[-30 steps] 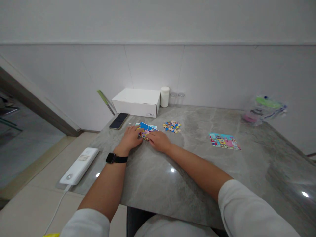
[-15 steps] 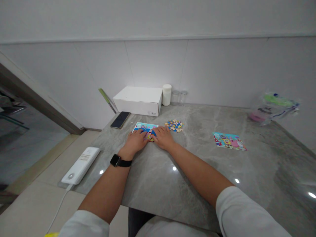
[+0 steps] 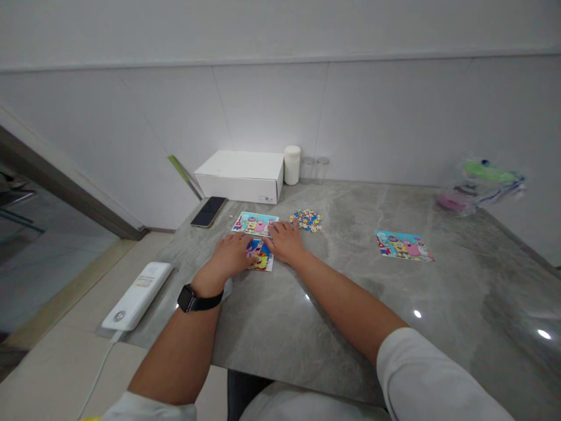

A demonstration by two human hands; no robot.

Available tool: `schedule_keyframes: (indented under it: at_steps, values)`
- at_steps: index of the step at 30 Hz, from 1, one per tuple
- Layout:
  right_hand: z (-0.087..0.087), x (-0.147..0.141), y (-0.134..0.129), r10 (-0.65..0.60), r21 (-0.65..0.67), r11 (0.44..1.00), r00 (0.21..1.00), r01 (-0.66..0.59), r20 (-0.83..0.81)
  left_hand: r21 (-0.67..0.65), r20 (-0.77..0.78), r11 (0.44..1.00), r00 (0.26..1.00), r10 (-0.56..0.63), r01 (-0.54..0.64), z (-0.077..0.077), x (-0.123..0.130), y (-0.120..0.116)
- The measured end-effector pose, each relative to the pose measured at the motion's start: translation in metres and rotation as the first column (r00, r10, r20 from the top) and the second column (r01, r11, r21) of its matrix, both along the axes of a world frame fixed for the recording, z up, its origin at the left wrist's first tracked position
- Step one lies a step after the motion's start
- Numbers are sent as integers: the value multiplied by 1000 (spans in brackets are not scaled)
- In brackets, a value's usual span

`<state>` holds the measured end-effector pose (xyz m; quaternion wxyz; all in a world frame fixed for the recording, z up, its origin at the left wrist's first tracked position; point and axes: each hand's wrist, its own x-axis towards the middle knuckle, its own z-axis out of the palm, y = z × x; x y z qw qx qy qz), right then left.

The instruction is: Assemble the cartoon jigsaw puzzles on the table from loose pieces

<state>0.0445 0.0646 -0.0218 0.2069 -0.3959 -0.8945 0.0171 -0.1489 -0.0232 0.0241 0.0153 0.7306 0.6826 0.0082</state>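
My left hand [image 3: 228,255] lies over the left part of a blue picture piece [image 3: 263,257] with yellow and pink figures, its fingers spread. My right hand [image 3: 286,241] rests with fingers apart at that piece's upper right corner and on the right end of a light-blue cartoon card [image 3: 252,224]. The card lies just behind the blue piece. A small heap of jigsaw pieces [image 3: 309,220] sits behind and right of my right hand. Another cartoon card [image 3: 404,246] lies farther right.
On the grey table [image 3: 280,327] stand a white box [image 3: 239,175], a white bottle [image 3: 291,165] and two glasses [image 3: 322,169]. A phone [image 3: 209,211] and white power strip [image 3: 138,295] are left. A plastic bag [image 3: 477,187] lies back right.
The blue piece has come toward me, off the light-blue card, which now shows much more. My left hand has moved slightly left and nearer. The view has shifted a little.
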Motion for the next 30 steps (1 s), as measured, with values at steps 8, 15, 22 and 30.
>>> schedule_keyframes:
  at_steps: [8,15,22,30]
  values:
    - [4,6,-4,94,-8,996,996,-94,-4,63,8,998,1000,-19,18,-11,-4,7]
    - [3,5,-5,71,-27,997,997,-71,2,123,-50,992,999,20,-13,-18,3,12]
    - [-3,3,0,39,-22,999,999,-38,17,159,-50,987,998,23,-14,-29,11,23]
    - [-3,2,1,29,-49,998,1000,-28,13,192,-22,981,1000,-11,15,-36,5,32]
